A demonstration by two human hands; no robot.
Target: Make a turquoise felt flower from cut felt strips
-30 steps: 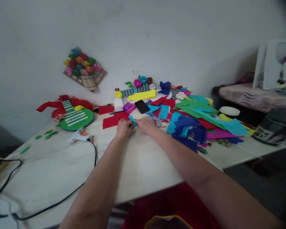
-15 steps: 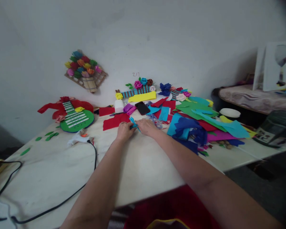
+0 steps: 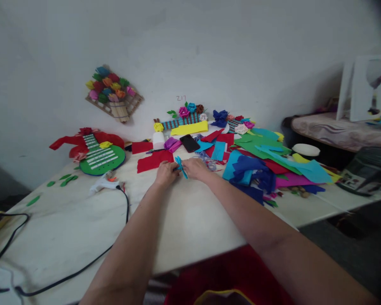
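Between my hands is a small light-blue paper flower (image 3: 181,166), its petals poking up and down past the fingertips. My left hand (image 3: 167,173) is closed, pinching the flower from the left side. From the right, the fingers of my right hand (image 3: 194,168) are closed on its other side. Both hands are just above the table, and the fingertips partly hide the flower. Just behind my left hand lies a red crepe paper piece (image 3: 154,161). A black phone (image 3: 189,143) rests beyond my right hand.
A white glue gun (image 3: 104,183) with a black cable lies on the table (image 3: 190,224) at left, near a green guitar-shaped craft (image 3: 103,160). Coloured paper sheets (image 3: 263,148) and dark-blue crepe paper (image 3: 254,171) crowd the right. A glass jar (image 3: 366,173) stands at the right edge.
The light-blue flower has turned slightly between my fingers and shifted a little to the right. Both hands keep hold of it in nearly the same place.
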